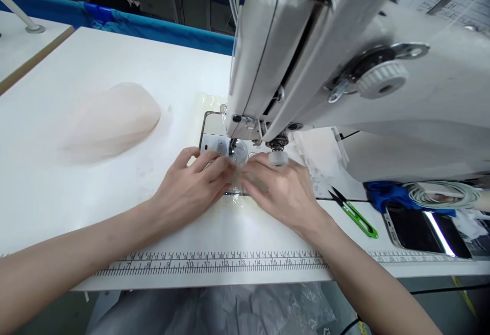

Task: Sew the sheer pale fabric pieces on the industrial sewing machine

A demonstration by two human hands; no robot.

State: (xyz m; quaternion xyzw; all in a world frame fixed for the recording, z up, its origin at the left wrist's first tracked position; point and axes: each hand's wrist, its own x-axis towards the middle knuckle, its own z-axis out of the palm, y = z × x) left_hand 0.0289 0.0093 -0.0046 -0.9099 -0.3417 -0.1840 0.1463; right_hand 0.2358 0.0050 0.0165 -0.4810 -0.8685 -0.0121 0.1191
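A white sewing machine (264,49) stands over a metal needle plate (214,143) set in the table. My left hand (195,182) is just left of the needle area, its fingers bent and drawn together over the plate's front edge. Facing it from the right, my right hand (283,187) has thumb and forefinger meeting in a pinch below the presser foot. The fingertips of both hands nearly meet and are blurred; what lies between them is too smeared to name. A blurred pale beige fabric piece (118,115) is on the left of the table.
Pale fabric pieces (321,151) lie under the machine arm. Green thread snips (356,217), a phone (424,230), blue cloth (383,194) and a coiled cord (440,194) are at the right. A printed ruler (225,263) runs along the front edge; a blue cloth trough (164,31) borders the back.
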